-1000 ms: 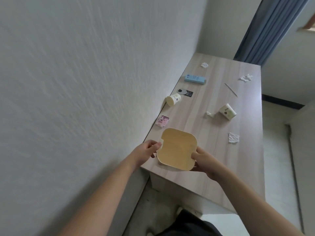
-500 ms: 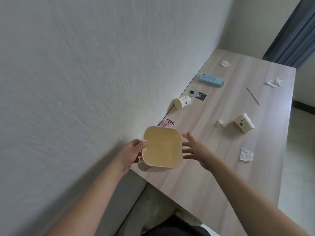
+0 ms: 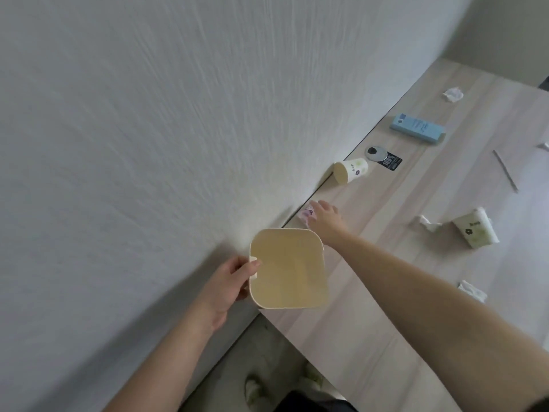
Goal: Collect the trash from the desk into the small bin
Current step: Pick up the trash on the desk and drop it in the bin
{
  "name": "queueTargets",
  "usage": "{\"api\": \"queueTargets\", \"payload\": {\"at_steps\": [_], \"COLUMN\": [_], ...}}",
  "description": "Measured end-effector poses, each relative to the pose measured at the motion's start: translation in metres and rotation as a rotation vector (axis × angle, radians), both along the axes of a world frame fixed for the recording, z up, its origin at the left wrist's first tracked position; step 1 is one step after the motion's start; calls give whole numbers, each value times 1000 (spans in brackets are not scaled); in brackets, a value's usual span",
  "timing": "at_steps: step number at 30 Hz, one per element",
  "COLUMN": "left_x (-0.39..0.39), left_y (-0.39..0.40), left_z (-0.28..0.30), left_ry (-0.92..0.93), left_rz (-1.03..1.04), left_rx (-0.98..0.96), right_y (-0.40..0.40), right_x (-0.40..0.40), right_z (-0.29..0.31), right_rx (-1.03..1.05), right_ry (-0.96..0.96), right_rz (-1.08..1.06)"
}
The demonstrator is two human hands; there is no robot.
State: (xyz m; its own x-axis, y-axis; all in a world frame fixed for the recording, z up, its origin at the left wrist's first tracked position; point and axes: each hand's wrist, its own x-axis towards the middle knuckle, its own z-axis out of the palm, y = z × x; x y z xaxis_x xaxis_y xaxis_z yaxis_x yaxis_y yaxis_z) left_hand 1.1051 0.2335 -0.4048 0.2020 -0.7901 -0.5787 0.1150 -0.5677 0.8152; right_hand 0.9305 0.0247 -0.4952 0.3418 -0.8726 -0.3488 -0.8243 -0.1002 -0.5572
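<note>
"100%" is read on the black sticker (image 3: 392,164); the small bin (image 3: 288,269) is gripped by the left hand (image 3: 230,281); released since, the right hand (image 3: 325,217) now rests spread on the pink wrapper (image 3: 307,212)

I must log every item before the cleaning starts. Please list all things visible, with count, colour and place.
bin: 1, cream, desk's near corner
pink wrapper: 1, by wall edge
paper cups: 2, white, on their sides; second mid-desk
blue box: 1, far side
tissue scraps: 4, white, scattered
thin stick: 1, right side
black sticker: 1, beside grey grommet
desk: 1, light wood
left hand: holds bin
right hand: on wrapper
</note>
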Motion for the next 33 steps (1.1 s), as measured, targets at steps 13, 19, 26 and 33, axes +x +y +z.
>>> {"api": "queueTargets", "payload": {"at_steps": [13, 19, 26, 33], "left_x": [9, 14, 15, 13], "left_y": [15, 19, 26, 32], "left_z": [-8, -12, -19, -16], "left_ry": [23, 64, 74, 52], "left_rz": [84, 93, 82, 4], "left_rx": [17, 18, 25, -15], "right_y": [16, 39, 75, 133], "right_x": [-38, -57, -84, -79], "right_z": [-44, -50, -44, 32], "right_rx": [-453, -487, -208, 431], "right_ry": [556, 519, 350, -711], "right_rz": [522, 497, 248, -742]}}
